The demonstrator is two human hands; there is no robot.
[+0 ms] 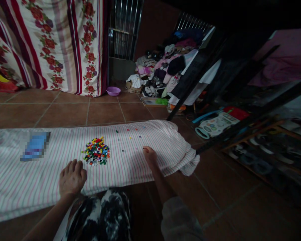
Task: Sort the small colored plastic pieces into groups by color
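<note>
A striped cloth (130, 167) covers a long low surface in front of me. On it lies a heap of small multicoloured pieces (96, 152), too small for me to tell their kind. My left hand (72, 177) rests on the cloth just left of and nearer than the heap, back up, fingers curled in. To the right, my right hand (149, 155) has its fingertips pinched together close to the cloth; what they hold, if anything, is too small to make out. Several single pieces, such as a dark one (122, 150) and a yellow one (130, 138), lie spread between heap and right hand.
A blurred blue flat object (36, 145) lies on the cloth at left. Beyond are a floral curtain (50, 43), a purple basin (113, 91) and a pile of clothes (163, 70). Shoe shelves (266, 150) and a toy panel (219, 122) stand at right.
</note>
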